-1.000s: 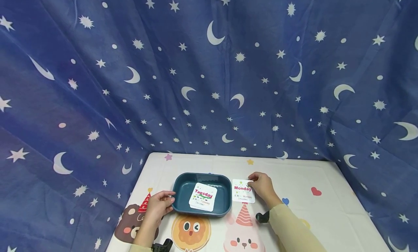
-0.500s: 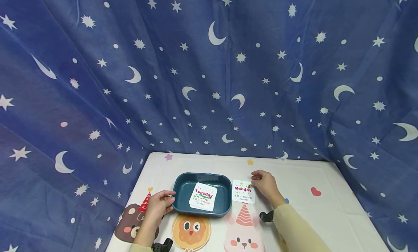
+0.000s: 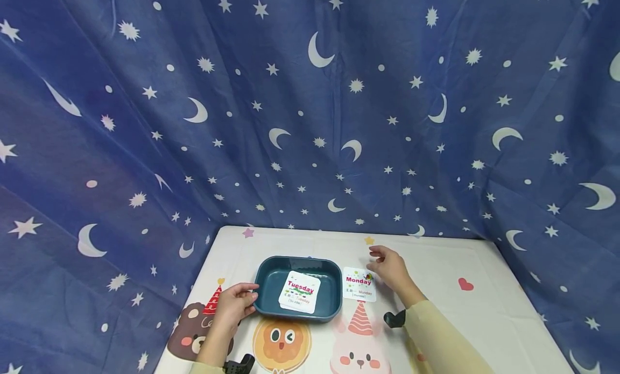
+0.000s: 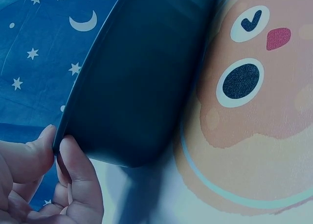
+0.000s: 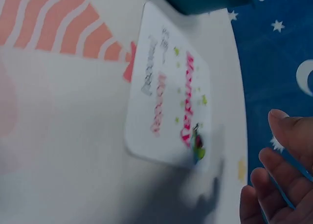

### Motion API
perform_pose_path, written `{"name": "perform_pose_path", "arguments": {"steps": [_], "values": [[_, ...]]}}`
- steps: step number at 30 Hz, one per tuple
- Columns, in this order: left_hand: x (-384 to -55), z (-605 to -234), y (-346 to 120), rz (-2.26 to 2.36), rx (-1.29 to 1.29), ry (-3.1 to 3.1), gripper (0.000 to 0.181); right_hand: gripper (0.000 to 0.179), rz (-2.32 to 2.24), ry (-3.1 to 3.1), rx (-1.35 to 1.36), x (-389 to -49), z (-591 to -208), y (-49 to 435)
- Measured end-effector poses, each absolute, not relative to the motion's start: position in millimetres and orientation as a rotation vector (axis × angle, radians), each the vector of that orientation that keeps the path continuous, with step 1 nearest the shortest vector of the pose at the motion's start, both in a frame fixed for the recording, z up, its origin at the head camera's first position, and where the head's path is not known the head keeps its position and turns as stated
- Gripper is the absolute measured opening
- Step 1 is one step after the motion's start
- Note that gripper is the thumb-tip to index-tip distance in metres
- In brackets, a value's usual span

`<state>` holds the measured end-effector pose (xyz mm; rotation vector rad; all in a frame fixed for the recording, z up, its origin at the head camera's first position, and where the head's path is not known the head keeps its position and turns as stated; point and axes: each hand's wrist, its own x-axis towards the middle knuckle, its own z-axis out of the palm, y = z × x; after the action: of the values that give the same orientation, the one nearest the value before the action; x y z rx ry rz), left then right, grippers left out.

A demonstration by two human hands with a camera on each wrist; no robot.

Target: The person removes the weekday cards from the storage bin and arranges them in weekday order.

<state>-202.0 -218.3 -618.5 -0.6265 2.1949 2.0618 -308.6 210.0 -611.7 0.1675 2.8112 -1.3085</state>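
Note:
A dark teal rectangular tray stands on the table, with a white "Tuesday" card inside, lying over at least one more card. My left hand pinches the tray's left rim between thumb and fingers, plain in the left wrist view, where the tray wall fills the middle. Just right of the tray a white "Monday" card lies flat. My right hand hovers beyond that card's upper right corner, fingers loosely spread and holding nothing; the right wrist view shows the card apart from the fingers.
A white tablecloth printed with cartoon animals and hearts covers the table. Behind and at the sides hangs a blue curtain with moons and stars. Black wrist devices sit on both forearms.
My right hand has let go of the "Monday" card's corner and moved slightly up and away, its fingers spreading. The card stays beside the tray. The left hand keeps its hold on the rim.

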Motion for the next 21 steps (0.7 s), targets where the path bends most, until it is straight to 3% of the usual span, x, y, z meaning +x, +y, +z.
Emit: {"name": "perform_pose_path", "arguments": {"steps": [12, 21], "values": [[-201.3, -617.3, -217.2, 2.063, -0.631, 2.190, 0.026, 0.075, -1.243, 2.857, -0.086, -305.2, -592.2, 184.4], [-201.2, -616.9, -216.9, 2.071, -0.634, 2.194, 0.024, 0.087, -1.211, 2.889, -0.114, -297.7, -582.6, 158.9]]}}
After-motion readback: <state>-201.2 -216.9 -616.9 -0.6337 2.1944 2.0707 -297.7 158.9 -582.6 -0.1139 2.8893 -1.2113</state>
